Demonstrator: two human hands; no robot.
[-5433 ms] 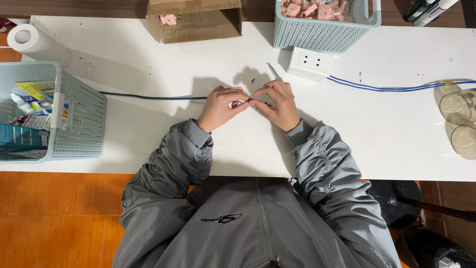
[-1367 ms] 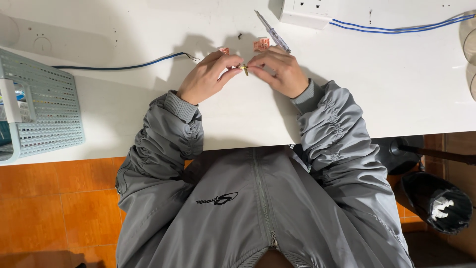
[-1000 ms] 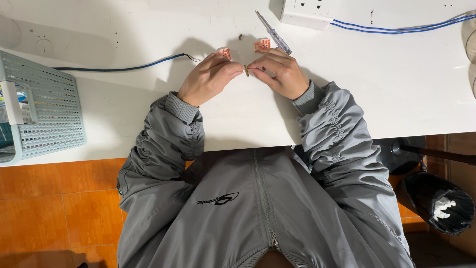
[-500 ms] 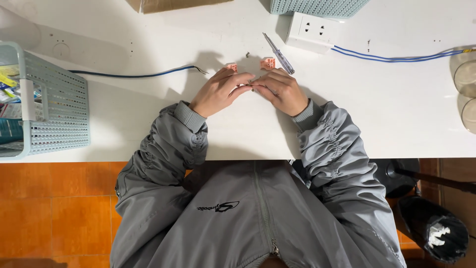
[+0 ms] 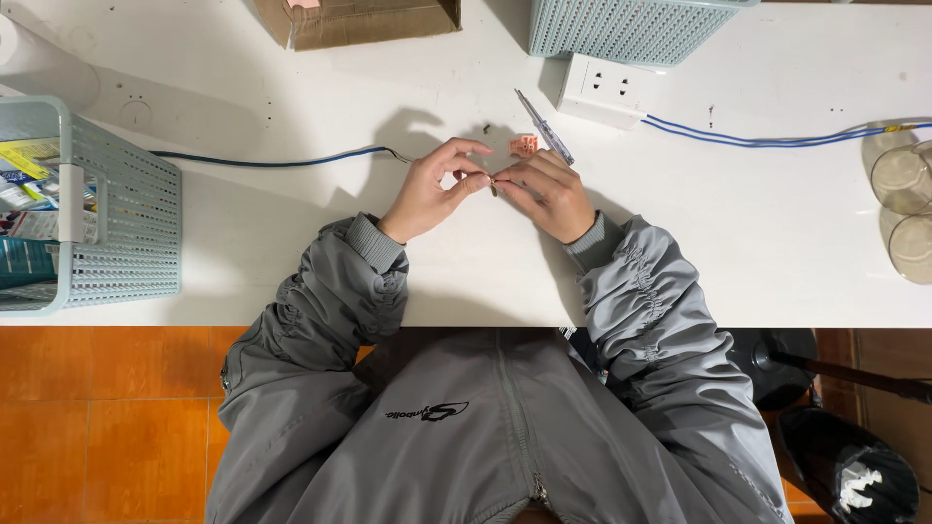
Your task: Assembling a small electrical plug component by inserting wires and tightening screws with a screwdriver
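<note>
Surface: white table seen from above, with orange floor tiles below its near edge.
Person: sits at the table in a grey zipped jacket, both forearms resting on the tabletop.
Left hand: the left hand is near the middle of the table, thumb and forefinger pinched together at the tip, the other fingers spread and raised.
Right hand: the right hand faces it, fingertips pinched and meeting those of the left hand.
Held thing: a small dark part sits between the two pinches; it is too small to tell what it is.
Blue cable: a blue cable runs over the table from the left and ends just beside the left hand; whether it touches the hand cannot be told.
Pink piece: a small pink piece lies on the table just behind the right hand.
Screwdriver: a thin screwdriver lies tilted, just beside the pink piece.
Power strip: a white power strip lies behind the hands, with a blue cord going to the right.
Baskets: one pale green basket stands at the left edge with packets inside, another basket at the far side.
Other: a cardboard box at the far edge, clear cups at the right edge.
</note>
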